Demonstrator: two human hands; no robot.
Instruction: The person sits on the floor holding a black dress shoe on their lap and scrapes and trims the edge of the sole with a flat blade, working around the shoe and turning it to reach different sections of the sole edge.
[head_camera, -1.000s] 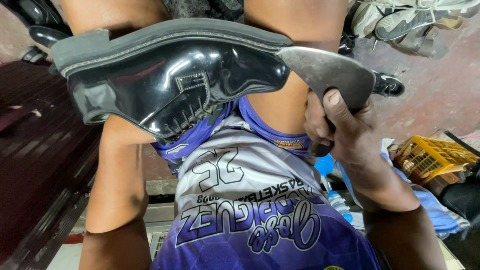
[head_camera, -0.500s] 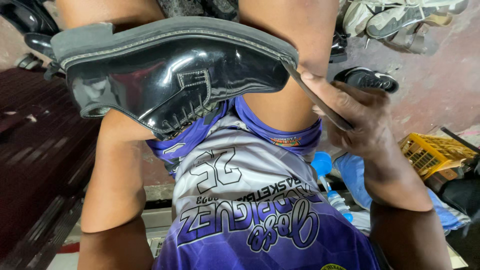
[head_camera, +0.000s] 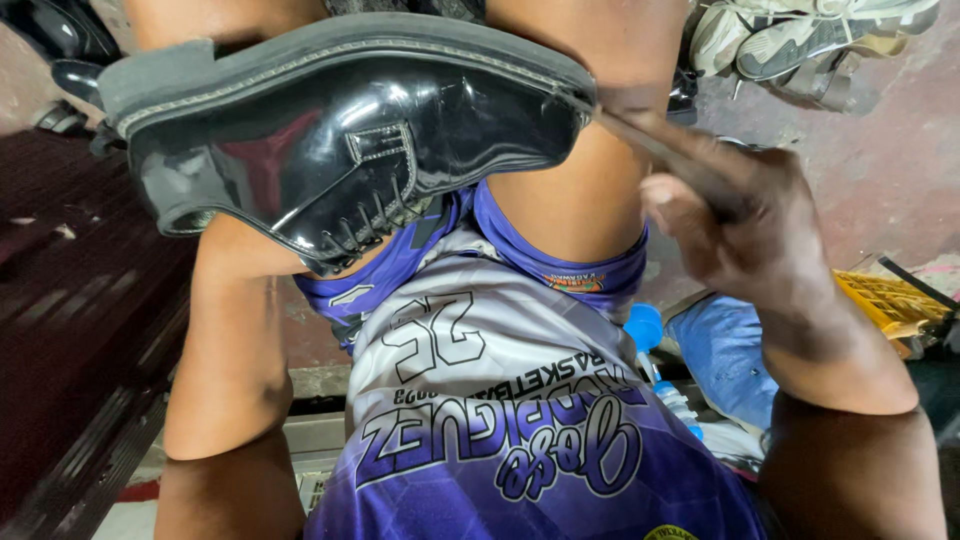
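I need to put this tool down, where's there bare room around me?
Bare floor lies between the pile of shoes and the yellow crate. Below the right hand it is crowded: blue bag, bottle. The black shoe fills the lap.

Shoe (head_camera: 340, 140) across the knees, blade (head_camera: 670, 150) at its toe.

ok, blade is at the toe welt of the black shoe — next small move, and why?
Probably draw the blade a little further along the seam between sole and upper. The right hand has its tip right at the toe edge of the black dress shoe, which lies sideways on the lap. The left hand is hidden, seemingly inside the shoe.
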